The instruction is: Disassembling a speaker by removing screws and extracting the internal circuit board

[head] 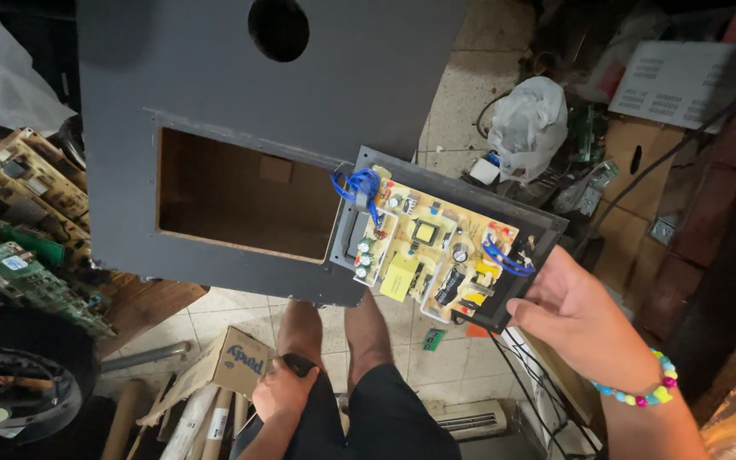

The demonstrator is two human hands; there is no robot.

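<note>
Circuit board (436, 255), yellow and crowded with small parts, sits fixed on a dark panel (547, 223) that the right hand (577, 319) holds up at its lower right corner. That hand comes in from the lower right with the forearm angled up and to the left, and a bracelet of coloured beads (645, 393) circles the wrist. Its thumb presses the panel's near edge while the other fingers go under it, out of sight, so the hand is clamped on the panel. The panel tilts, its far corner just beside the rectangular opening (244, 196) cut in a big grey cabinet (172, 68). Blue wires (359, 187) loop at the board's upper left end, and another blue wire (504, 258) curves near the thumb.

The left hand (283, 390) hangs low by the person's knee, fingers curled shut around a dark handle (300, 365); it looks like a tool, though I cannot tell which kind from here. The person's legs stand on a tiled floor (462, 358).

A cardboard box (232, 362) lies just left of the low hand. Green circuit boards (19, 255) pile up at the left edge, and a white plastic bag (528, 123) rests on the floor beyond the panel.
</note>
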